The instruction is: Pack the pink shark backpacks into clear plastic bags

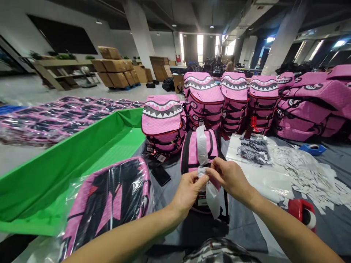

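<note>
A small pink bag with black straps lies on the grey-covered table in front of me. A strip of white tissue paper runs along its top and hangs down over the near side. My left hand pinches the paper around the bag's middle. My right hand pinches the same paper from the other side, fingertips close to the left ones. What the paper wraps there is hidden. A black phone lies left of the bag, beside a pink and black backpack in clear plastic.
Pink shark-mouth backpacks stand in a row behind the bag. Right are a tag pile, a red tape dispenser and a blue one. A green-lined bin stands left, with bagged backpacks beyond.
</note>
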A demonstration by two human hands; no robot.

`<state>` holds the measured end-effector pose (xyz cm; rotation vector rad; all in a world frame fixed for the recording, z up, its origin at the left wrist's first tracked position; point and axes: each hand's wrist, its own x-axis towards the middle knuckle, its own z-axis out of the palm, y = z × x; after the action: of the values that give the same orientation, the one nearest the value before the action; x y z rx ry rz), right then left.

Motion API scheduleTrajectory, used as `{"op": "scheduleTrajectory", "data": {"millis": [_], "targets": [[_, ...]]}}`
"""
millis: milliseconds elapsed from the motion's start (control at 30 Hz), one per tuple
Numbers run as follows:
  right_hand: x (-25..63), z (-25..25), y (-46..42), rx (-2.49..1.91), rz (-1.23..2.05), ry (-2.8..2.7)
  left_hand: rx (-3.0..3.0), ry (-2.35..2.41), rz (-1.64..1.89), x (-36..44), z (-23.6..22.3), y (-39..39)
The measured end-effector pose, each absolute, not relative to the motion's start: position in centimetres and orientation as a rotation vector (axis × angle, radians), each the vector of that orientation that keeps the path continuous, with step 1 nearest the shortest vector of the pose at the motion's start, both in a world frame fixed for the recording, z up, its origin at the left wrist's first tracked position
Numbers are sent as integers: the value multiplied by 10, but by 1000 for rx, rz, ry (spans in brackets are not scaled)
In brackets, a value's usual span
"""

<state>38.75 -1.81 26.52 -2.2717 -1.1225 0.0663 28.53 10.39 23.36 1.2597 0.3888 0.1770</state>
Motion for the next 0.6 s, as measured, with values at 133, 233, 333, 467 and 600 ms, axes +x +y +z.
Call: {"op": "scheduleTrajectory", "data": {"millis": [133, 233, 333, 467, 600], "targets": [[388, 267, -14, -2340, 81, -1075, 1244, 366, 152, 283, 236, 104], [387, 266, -15, -2282, 72, -1052, 1204, 358, 117, 282, 237, 105], [385, 265, -23, -2161, 86, -1076, 1136, 385, 99, 282, 238, 106], [378, 261, -38, -1885, 277, -1044, 1045, 466, 54, 282, 241, 111], [371, 255, -37, -1810, 349, -939, 976, 530, -36, 282, 248, 116]]}}
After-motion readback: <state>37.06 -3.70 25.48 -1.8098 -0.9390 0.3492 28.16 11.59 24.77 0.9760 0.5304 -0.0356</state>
